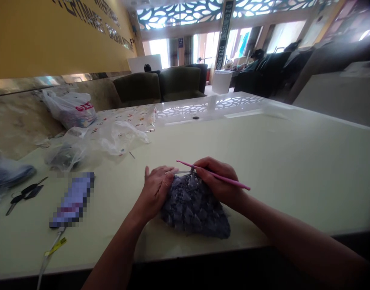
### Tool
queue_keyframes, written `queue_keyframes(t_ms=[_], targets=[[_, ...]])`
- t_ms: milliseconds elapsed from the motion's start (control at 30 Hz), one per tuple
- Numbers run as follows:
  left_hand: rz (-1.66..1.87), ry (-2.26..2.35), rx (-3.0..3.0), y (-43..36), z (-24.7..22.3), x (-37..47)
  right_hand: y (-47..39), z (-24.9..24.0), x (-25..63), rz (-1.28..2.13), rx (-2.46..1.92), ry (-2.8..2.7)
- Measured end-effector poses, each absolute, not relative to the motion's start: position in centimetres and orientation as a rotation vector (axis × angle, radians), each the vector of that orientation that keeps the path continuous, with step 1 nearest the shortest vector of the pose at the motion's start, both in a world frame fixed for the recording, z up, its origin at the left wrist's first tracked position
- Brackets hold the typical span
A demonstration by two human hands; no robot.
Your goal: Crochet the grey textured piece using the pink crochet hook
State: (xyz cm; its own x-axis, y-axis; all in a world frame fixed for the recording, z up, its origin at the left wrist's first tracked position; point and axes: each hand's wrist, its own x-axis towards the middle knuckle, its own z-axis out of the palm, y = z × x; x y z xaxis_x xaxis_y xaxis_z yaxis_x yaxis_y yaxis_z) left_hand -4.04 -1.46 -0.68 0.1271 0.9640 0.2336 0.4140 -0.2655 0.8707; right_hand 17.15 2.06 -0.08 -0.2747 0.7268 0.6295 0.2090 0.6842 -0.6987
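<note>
A grey-blue crocheted piece with a ruffled, petal-like surface lies on the pale table near its front edge. My right hand is closed around a pink crochet hook, whose tip points left above the top of the piece. A loop of grey yarn sits on the hook's shaft. My left hand grips the upper left edge of the crocheted piece, fingers pressed together and thumb on it. A short strand of yarn runs between the left fingertips and the hook.
To the left lie keys, a blurred-out phone-like object on a white cable, and clear plastic bags. A stuffed white bag stands by the wall. Dark chairs line the far side; people sit beyond.
</note>
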Motion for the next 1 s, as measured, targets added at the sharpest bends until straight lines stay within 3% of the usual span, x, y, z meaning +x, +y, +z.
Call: queue_keyframes(t_ms=[133,400,1000], targets=[[1.223,1.635,1.791,-0.9,-0.8,-5.0,2.3,0.2,17.2,0.711,-0.736,-1.770],[1.284,1.017,1.129,0.1,-0.7,-3.1,2.3,0.1,17.1,0.894,-0.633,-1.740],[1.023,0.796,1.081,-0.8,-0.4,-3.8,3.8,0.1,18.6,1.095,-0.378,-1.915]])
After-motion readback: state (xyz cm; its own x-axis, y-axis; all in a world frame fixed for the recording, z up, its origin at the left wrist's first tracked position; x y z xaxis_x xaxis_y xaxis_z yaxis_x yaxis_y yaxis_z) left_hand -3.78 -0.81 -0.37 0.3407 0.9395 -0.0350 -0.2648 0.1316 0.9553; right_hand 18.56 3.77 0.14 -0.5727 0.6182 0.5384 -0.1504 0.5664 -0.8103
